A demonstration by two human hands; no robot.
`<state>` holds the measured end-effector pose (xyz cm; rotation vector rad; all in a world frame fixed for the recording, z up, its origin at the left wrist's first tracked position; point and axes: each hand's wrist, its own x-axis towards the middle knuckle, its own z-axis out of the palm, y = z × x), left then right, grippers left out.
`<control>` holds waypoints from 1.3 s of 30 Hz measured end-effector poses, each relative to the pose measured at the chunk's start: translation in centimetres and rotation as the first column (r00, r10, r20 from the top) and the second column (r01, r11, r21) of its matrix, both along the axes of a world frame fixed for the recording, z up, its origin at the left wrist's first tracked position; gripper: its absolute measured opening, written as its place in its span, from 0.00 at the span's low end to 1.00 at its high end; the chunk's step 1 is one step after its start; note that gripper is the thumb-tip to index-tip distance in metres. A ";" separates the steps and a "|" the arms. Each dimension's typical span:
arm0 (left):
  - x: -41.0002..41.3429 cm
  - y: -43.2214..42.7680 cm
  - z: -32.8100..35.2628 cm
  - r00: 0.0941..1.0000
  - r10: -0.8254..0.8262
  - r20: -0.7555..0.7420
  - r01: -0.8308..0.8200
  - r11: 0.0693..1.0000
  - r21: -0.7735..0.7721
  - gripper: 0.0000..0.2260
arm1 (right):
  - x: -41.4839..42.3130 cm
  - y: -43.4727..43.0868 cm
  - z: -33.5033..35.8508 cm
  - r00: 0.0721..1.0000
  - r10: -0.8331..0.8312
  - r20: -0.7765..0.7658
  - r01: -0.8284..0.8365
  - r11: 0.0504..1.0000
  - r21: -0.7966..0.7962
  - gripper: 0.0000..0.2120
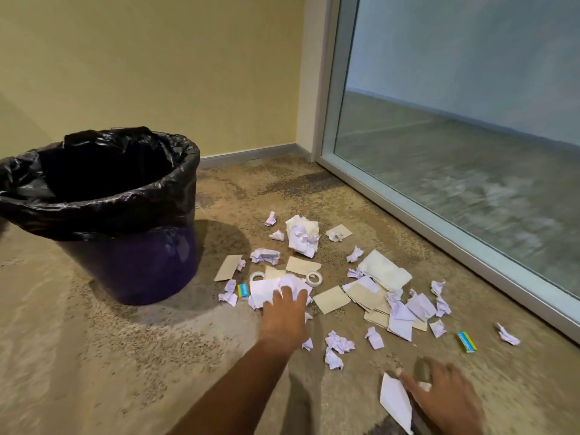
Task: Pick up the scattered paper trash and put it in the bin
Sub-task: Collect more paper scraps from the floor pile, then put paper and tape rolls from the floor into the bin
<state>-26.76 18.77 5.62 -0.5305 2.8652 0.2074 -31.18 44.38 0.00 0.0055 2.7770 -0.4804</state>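
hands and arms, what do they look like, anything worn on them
Both are bare. The left hand and left forearm show no glove, sleeve, watch or ring. The right hand is motion-blurred; no glove or ring shows, and its arm is cut off at the wrist.

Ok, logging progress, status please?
Left hand open, fingers on crumpled white paper. Right hand open beside flat white sheet. Black-lined purple bin unobstructed.
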 end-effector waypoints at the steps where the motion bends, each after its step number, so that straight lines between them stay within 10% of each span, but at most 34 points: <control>1: -0.1 0.6 -0.9 0.997 0.063 0.039 -0.067 0.992 0.104 0.28 | 0.4 0.7 -0.1 0.999 0.001 0.040 -0.001 1.000 0.000 0.36; 9: 0.0 3.8 -3.9 0.973 0.110 0.202 -0.167 0.941 0.295 0.36 | 1.9 -0.4 0.3 0.983 0.110 0.147 -0.105 0.993 -0.046 0.54; 22: -1.6 6.0 -6.6 0.999 -0.039 -0.009 0.040 0.965 0.258 0.31 | -1.8 -4.1 -0.5 0.982 0.168 -0.082 -0.185 0.938 -0.295 0.10; 33: -5.2 6.6 -6.5 0.999 -0.010 -0.051 0.026 0.951 0.309 0.17 | -11.7 -2.5 -0.8 0.951 -0.048 -0.305 0.012 0.993 -0.117 0.17; 39: -7.6 8.3 -6.7 0.999 0.014 -0.050 0.004 0.942 0.335 0.17 | -13.7 -2.9 -1.2 0.998 0.016 -0.060 -0.018 0.999 -0.044 0.26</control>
